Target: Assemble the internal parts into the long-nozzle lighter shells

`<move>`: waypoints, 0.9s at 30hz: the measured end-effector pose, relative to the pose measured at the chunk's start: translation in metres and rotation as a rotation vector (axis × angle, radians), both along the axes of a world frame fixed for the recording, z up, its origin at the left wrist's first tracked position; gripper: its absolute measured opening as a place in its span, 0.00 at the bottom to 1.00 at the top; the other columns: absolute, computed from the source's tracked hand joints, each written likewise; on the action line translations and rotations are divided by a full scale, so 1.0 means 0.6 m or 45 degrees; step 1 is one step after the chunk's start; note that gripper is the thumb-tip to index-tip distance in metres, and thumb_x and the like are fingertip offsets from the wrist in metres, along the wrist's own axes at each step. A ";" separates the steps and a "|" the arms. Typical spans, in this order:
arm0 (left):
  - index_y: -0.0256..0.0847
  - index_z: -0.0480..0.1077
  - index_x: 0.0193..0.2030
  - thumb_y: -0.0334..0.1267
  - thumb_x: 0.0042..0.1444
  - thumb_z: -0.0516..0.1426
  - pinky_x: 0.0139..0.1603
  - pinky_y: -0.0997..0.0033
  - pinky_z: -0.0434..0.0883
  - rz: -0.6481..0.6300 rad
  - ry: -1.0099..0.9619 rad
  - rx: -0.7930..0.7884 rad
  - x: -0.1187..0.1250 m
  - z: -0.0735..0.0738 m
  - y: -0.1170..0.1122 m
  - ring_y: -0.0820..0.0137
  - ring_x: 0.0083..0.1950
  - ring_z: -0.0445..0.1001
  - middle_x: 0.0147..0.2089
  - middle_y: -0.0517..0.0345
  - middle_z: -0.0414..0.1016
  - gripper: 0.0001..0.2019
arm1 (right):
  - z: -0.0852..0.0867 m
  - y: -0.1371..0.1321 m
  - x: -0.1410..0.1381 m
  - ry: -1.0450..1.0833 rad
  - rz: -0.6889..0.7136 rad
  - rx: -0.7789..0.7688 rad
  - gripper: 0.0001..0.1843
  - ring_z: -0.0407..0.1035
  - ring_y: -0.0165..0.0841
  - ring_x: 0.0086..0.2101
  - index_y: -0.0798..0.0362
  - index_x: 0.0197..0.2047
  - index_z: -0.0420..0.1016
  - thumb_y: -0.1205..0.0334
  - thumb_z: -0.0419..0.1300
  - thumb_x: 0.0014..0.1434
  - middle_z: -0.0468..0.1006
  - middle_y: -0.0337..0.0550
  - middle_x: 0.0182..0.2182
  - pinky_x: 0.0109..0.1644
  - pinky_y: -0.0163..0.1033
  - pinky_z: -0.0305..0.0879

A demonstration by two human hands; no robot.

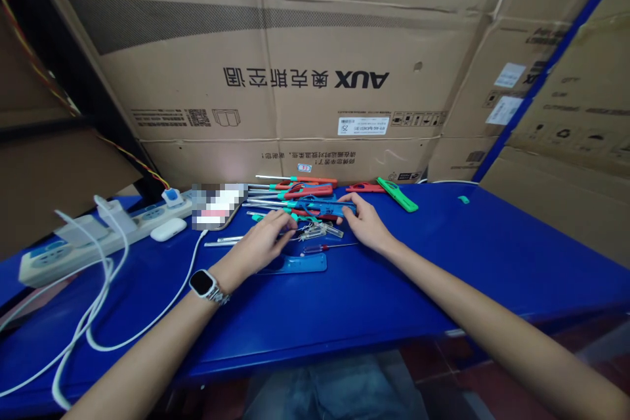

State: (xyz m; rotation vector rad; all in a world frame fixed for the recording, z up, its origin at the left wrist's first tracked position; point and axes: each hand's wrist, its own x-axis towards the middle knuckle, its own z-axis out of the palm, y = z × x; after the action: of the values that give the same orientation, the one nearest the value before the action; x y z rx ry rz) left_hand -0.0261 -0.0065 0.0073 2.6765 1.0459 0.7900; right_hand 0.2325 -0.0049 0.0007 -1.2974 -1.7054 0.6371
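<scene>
My right hand (365, 218) grips a blue lighter casing (331, 209) between thumb and fingers, at the near side of a pile of long-necked gas lighters (308, 190). Beside the pile is my left hand (268, 236), its fingers closed together close to small clear fuel tanks (322, 231) with thin wires. What the left fingertips hold, if anything, is too small to make out. A screwdriver (317, 249) with a see-through purplish handle lies just in front of the tanks. Nearer still rests a blue casing half (302, 264), partly covered by the left hand. Metal lighter tubes (221, 243) stick out left of that hand.
At the left, a white power strip (142, 220) carries chargers and white cables (105, 269). A phone (219, 207) and a white earbud case (168, 229) lie nearby. Green (398, 195) and red casings (365, 188) sit at the back, against a cardboard wall (305, 33).
</scene>
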 end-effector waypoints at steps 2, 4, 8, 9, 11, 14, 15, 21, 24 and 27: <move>0.42 0.67 0.43 0.34 0.64 0.52 0.50 0.59 0.69 0.007 0.097 0.055 0.003 0.005 0.022 0.61 0.49 0.70 0.46 0.52 0.71 0.04 | -0.001 0.006 -0.002 0.010 0.012 -0.006 0.11 0.68 0.32 0.25 0.51 0.46 0.66 0.59 0.51 0.60 0.80 0.38 0.28 0.30 0.35 0.58; 0.42 0.68 0.44 0.32 0.62 0.54 0.52 0.57 0.69 0.005 0.187 0.079 0.010 0.009 0.044 0.59 0.51 0.70 0.47 0.51 0.71 0.05 | -0.001 0.012 -0.003 -0.029 0.010 0.013 0.10 0.69 0.33 0.26 0.51 0.45 0.66 0.60 0.52 0.60 0.80 0.38 0.28 0.30 0.35 0.59; 0.40 0.68 0.43 0.32 0.59 0.57 0.49 0.58 0.70 0.033 0.247 0.099 0.030 0.012 0.081 0.58 0.49 0.72 0.47 0.49 0.71 0.05 | 0.002 0.018 -0.005 -0.381 -0.001 0.145 0.07 0.68 0.32 0.27 0.51 0.42 0.68 0.64 0.54 0.58 0.78 0.37 0.29 0.33 0.36 0.58; 0.39 0.68 0.43 0.32 0.60 0.57 0.49 0.58 0.70 0.052 0.243 0.115 0.034 0.012 0.088 0.58 0.49 0.72 0.47 0.49 0.70 0.05 | 0.003 0.019 -0.006 -0.505 0.010 0.202 0.07 0.69 0.33 0.29 0.51 0.42 0.69 0.66 0.54 0.59 0.78 0.38 0.30 0.36 0.36 0.58; 0.40 0.69 0.43 0.32 0.61 0.55 0.48 0.59 0.71 0.068 0.224 0.146 0.039 0.010 0.098 0.59 0.48 0.73 0.47 0.49 0.70 0.04 | 0.006 0.023 -0.008 -0.739 0.037 0.318 0.09 0.70 0.35 0.35 0.52 0.44 0.70 0.67 0.55 0.59 0.78 0.42 0.35 0.41 0.39 0.58; 0.41 0.70 0.41 0.32 0.62 0.54 0.48 0.61 0.70 0.020 0.180 0.159 0.037 0.007 0.107 0.61 0.47 0.73 0.47 0.51 0.70 0.04 | 0.012 0.033 -0.010 -0.999 0.084 0.391 0.12 0.69 0.39 0.42 0.53 0.48 0.71 0.64 0.57 0.61 0.75 0.49 0.44 0.45 0.42 0.58; 0.41 0.70 0.40 0.32 0.62 0.54 0.47 0.62 0.70 0.004 0.170 0.150 0.035 0.006 0.108 0.62 0.46 0.73 0.46 0.52 0.70 0.04 | 0.014 0.039 -0.010 -1.053 0.097 0.386 0.13 0.69 0.40 0.43 0.53 0.49 0.72 0.62 0.58 0.61 0.74 0.51 0.46 0.46 0.42 0.59; 0.41 0.69 0.41 0.36 0.59 0.56 0.43 0.63 0.70 0.010 0.110 0.038 0.013 -0.006 0.110 0.63 0.42 0.73 0.43 0.52 0.72 0.05 | 0.031 0.075 -0.009 -1.172 0.112 0.330 0.08 0.69 0.41 0.43 0.56 0.39 0.77 0.61 0.58 0.62 0.77 0.51 0.41 0.46 0.44 0.58; 0.41 0.68 0.43 0.37 0.57 0.58 0.44 0.63 0.70 0.007 0.105 -0.007 0.009 -0.014 0.109 0.63 0.43 0.73 0.42 0.53 0.73 0.07 | 0.038 0.088 -0.008 -1.183 0.117 0.334 0.10 0.69 0.42 0.43 0.55 0.36 0.78 0.61 0.57 0.62 0.78 0.51 0.40 0.46 0.45 0.58; 0.42 0.67 0.43 0.36 0.57 0.58 0.44 0.63 0.69 0.024 0.134 -0.001 0.009 -0.017 0.108 0.62 0.45 0.74 0.43 0.53 0.74 0.08 | 0.037 0.097 -0.007 -1.190 0.235 0.291 0.09 0.70 0.43 0.43 0.53 0.39 0.79 0.57 0.62 0.59 0.79 0.49 0.41 0.46 0.45 0.57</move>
State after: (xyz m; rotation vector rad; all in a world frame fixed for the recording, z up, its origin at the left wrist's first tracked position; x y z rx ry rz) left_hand -0.0205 0.0584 -0.0031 2.7380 1.0956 0.6573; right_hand 0.2285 0.0534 0.0227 -1.3695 -2.5708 -0.1308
